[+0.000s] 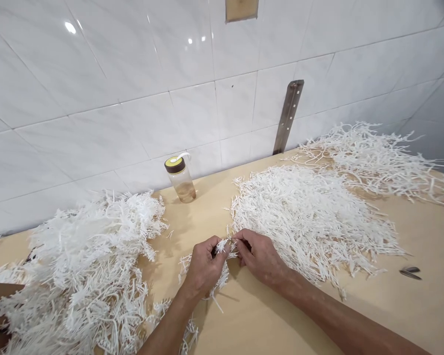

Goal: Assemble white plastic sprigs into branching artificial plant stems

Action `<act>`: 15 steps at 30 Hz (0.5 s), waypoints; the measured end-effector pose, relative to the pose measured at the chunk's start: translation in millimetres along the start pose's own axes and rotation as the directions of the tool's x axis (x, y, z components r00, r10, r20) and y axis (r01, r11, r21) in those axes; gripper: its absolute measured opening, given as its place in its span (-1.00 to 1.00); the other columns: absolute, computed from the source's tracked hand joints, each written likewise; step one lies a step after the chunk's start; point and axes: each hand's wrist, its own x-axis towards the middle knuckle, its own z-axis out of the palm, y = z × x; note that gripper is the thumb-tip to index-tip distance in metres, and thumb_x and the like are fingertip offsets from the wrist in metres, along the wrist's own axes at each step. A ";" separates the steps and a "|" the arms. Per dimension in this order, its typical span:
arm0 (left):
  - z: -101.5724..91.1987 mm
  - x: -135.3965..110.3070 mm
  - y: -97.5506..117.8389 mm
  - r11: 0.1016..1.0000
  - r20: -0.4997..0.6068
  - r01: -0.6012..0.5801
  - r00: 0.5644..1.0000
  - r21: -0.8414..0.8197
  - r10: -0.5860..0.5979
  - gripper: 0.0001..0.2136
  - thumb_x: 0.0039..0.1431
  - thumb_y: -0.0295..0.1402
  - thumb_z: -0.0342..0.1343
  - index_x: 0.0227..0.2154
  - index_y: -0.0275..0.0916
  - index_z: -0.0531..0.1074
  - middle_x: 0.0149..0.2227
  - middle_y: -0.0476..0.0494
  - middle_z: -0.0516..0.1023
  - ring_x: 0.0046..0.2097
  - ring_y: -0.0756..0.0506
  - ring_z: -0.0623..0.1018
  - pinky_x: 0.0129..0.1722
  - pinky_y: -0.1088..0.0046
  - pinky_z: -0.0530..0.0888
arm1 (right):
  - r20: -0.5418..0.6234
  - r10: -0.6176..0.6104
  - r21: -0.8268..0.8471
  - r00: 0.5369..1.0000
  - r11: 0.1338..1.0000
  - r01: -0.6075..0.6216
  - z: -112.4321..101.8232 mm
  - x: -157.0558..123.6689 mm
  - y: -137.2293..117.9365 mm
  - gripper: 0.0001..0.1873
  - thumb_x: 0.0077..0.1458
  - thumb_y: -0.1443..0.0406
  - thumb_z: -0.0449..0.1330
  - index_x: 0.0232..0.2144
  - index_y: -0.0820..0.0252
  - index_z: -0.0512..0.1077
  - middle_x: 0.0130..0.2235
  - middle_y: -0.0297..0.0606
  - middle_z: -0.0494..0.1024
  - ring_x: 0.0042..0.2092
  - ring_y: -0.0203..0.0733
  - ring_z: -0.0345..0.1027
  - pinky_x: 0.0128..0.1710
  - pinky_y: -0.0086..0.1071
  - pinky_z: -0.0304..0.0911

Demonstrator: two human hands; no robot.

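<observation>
My left hand (206, 264) is closed around a small white branched plastic sprig (222, 245), its tips poking out above the thumb. Close beside it, my right hand (257, 256) pinches at the same spot with thumb and forefinger; a thin white piece seems to be between those fingertips, partly hidden. Loose white sprigs lie under and beside my left hand. To the right spreads a broad flat pile of thin white sprigs (307, 217). On the left rises a taller, fluffier heap of white branched pieces (96, 266).
A clear bottle (185, 187) with a dark and yellow lid stands near the tiled wall (133, 133). A perforated metal strip (288, 116) leans there. Longer white strands (377, 158) lie at the back right. Small dark pieces (410, 272) rest on the table (281, 315). A cardboard box (0, 296) is at left.
</observation>
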 end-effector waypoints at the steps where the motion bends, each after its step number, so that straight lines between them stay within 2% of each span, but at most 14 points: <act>1: -0.3 0.2 -0.6 1.000 -0.002 -0.001 1.000 0.003 0.001 -0.65 0.18 -0.10 0.10 -0.55 -0.24 0.25 -0.57 0.08 0.11 -0.48 0.04 0.14 -0.51 0.53 0.10 | -0.005 -0.003 -0.012 1.000 1.000 0.003 0.9 0.2 -0.1 -0.73 0.28 0.25 -0.02 -0.37 0.15 0.43 -0.50 -0.32 0.50 -0.40 -0.19 0.39 -0.36 -0.34 0.24; 6: -1.1 -0.3 -2.2 0.999 0.003 -0.020 1.000 0.025 0.020 -0.65 0.17 -0.06 0.11 -0.53 -0.24 0.29 -0.56 0.07 0.16 -0.48 0.04 0.16 -0.51 0.54 0.13 | -0.066 -0.045 -0.099 0.997 0.994 0.038 6.4 0.8 3.7 -0.77 0.24 0.28 0.00 -0.42 0.15 0.39 -0.45 -0.30 0.50 -0.39 -0.20 0.35 -0.35 -0.33 0.21; 10: 1.1 -4.1 -0.4 1.000 0.025 0.002 1.000 -0.001 -0.002 -0.61 0.13 -0.04 0.13 -0.57 -0.24 0.25 -0.59 0.10 0.08 -0.52 0.06 0.11 -0.55 0.54 0.09 | -0.142 0.039 -0.109 0.989 0.993 -0.054 3.3 3.6 7.7 -0.80 0.19 0.28 0.03 -0.48 0.14 0.33 -0.51 -0.31 0.45 -0.47 -0.21 0.33 -0.42 -0.33 0.23; 12: 3.0 -5.5 0.2 1.000 -0.003 0.018 1.000 -0.017 -0.018 -0.62 0.14 -0.04 0.12 -0.56 -0.24 0.27 -0.59 0.10 0.08 -0.53 0.07 0.09 -0.57 0.55 0.07 | -0.127 0.115 -0.014 0.985 0.993 -0.118 -0.2 3.8 8.5 -0.80 0.19 0.25 0.05 -0.46 0.14 0.35 -0.53 -0.33 0.44 -0.52 -0.23 0.33 -0.48 -0.34 0.27; 15: 5.9 -5.2 -0.3 0.999 -0.083 0.006 0.996 -0.049 -0.010 -0.65 0.14 -0.07 0.12 -0.53 -0.26 0.34 -0.59 0.08 0.16 -0.53 0.07 0.15 -0.56 0.56 0.11 | -0.041 0.204 0.224 0.978 0.956 -0.191 -4.1 1.1 9.4 -0.80 0.19 0.15 0.10 -0.30 0.15 0.40 -0.53 -0.34 0.46 -0.54 -0.22 0.39 -0.57 -0.37 0.35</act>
